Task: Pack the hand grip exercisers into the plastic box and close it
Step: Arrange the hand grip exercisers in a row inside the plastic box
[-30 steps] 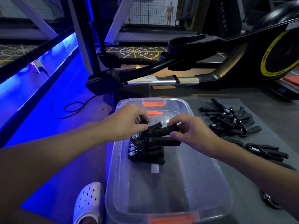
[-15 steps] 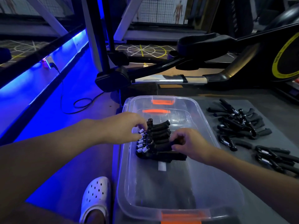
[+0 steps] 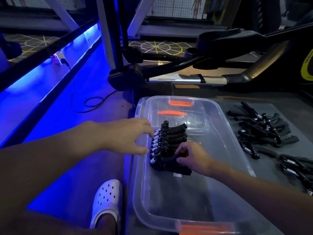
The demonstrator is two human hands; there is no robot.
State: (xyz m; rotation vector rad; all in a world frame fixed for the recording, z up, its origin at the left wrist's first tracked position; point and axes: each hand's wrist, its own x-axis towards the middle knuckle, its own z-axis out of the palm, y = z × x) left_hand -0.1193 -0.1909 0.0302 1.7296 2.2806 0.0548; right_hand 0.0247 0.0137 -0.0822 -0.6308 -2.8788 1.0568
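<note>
Hands inside clear plastic box (image 3: 141,184): left hand (image 3: 128,134) fingers spread, touching spring ends of black stacked exercisers (image 3: 171,141); right hand (image 3: 191,156) seemingly pinches the bottom handle. Loose exercisers (image 3: 264,131) right of box.

Black exercisers (image 3: 170,146) stacked in clear box (image 3: 225,126) (open).
</note>
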